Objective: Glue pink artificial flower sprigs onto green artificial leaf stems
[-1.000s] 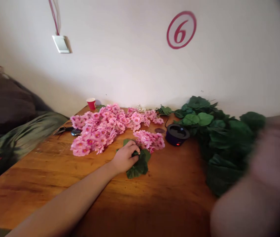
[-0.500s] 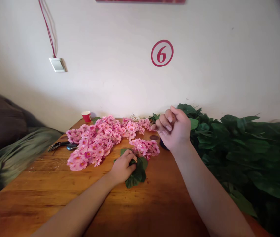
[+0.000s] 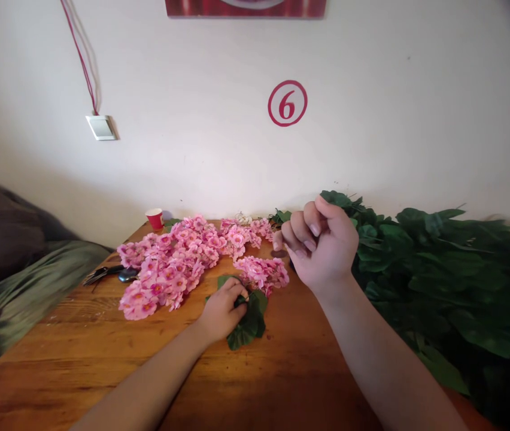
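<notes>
My left hand (image 3: 224, 309) rests low over the table, fingers closed round the base of a small artificial flower bunch with green leaves (image 3: 246, 330). Its pink flower head (image 3: 263, 273) points away to the upper right. Held up to the right of that bunch, my right hand (image 3: 324, 244) has its fingers curled toward the palm and the thumb on top. Whatever lies between those fingers, if anything, cannot be made out. A large cluster of pink artificial flowers (image 3: 172, 263) lies left of the bunch.
A big pile of green artificial leaves (image 3: 452, 281) fills the right side. On the wooden table (image 3: 102, 371) stand a red paper cup (image 3: 155, 220) at the back left and a dark tool (image 3: 102, 272) by its left edge. Behind is a white wall (image 3: 192, 120).
The view has tilted up slightly, showing more of the red picture on the wall. My right hand has shifted a little right and curled its fingers tighter. The left hand keeps its hold.
</notes>
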Demonstrator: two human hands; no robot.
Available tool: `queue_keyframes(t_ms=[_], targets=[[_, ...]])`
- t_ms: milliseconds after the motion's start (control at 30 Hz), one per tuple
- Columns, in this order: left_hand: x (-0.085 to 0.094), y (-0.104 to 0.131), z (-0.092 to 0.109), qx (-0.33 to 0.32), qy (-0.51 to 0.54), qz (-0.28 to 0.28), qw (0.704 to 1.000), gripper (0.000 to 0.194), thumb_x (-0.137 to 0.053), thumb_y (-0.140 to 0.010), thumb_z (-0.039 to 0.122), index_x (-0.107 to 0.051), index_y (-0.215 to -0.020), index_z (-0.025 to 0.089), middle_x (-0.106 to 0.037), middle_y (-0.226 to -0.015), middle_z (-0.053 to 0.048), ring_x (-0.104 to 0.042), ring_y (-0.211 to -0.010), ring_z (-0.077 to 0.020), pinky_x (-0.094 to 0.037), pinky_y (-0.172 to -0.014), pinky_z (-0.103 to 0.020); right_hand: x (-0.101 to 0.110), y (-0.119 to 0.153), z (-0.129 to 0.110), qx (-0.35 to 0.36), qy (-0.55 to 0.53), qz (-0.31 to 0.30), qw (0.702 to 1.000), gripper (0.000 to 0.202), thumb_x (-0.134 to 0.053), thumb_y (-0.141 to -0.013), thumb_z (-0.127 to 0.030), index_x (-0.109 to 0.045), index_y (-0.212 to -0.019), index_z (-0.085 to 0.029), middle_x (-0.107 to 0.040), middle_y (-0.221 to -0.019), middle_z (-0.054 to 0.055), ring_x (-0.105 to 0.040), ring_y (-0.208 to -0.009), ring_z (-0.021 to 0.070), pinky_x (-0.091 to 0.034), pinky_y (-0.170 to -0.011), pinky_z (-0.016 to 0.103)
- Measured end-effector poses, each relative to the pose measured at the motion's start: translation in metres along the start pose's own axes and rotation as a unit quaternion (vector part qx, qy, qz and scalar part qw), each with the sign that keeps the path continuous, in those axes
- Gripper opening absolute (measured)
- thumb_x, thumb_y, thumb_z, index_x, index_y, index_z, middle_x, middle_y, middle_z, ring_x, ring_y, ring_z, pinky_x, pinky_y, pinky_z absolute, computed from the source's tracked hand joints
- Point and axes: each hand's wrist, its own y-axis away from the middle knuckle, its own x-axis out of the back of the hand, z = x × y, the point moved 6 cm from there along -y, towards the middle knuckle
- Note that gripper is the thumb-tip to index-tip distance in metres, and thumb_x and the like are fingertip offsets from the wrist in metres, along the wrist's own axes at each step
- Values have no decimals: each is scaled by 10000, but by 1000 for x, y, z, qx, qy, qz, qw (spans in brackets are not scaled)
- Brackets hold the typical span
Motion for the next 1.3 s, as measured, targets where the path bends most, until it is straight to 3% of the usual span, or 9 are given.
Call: queue_keyframes(t_ms=[500, 833, 1133, 1300], targets=[[-1, 0, 0, -10, -5, -1, 1000, 156, -546, -782, 126, -590, -902, 217, -535, -1011, -30, -560, -947, -192, -443, -856, -342, -6, 6, 1, -66, -41, 10, 997, 479, -544, -911, -377, -271, -556, -209, -206, -446, -66, -217, -396, 85, -344, -436, 258], [1, 1, 3, -8, -3, 1, 1000, 178, -548, -767, 112, -585, -909, 214, -547, -1022, -29, -562, -964, -194, -450, -870, -337, 0, 6, 9, -92, -45, 61, 993, 415, -476, -916, -304, -311, -546, -219, -246, -425, -61, -240, -399, 99, -536, -590, 315], [1, 1, 4, -4, -5, -2, 1000, 168, -555, -775, 120, -594, -907, 216, -556, -1019, -26, -568, -965, -194, -449, -872, -338, -4, 6, 7, -69, 1, 28, 997, 427, -533, -895, -345, -308, -553, -225, -254, -429, -75, -249, -384, 89, -563, -637, 352], [0, 1, 2, -2, -12, -2, 1000, 168, -556, -779, 125, -601, -911, 217, -554, -1021, -27, -571, -963, -193, -446, -853, -330, -2, 6, 9, -88, -15, 42, 995, 415, -498, -907, -333, -324, -549, -218, -254, -423, -67, -245, -391, 94, -551, -609, 326]])
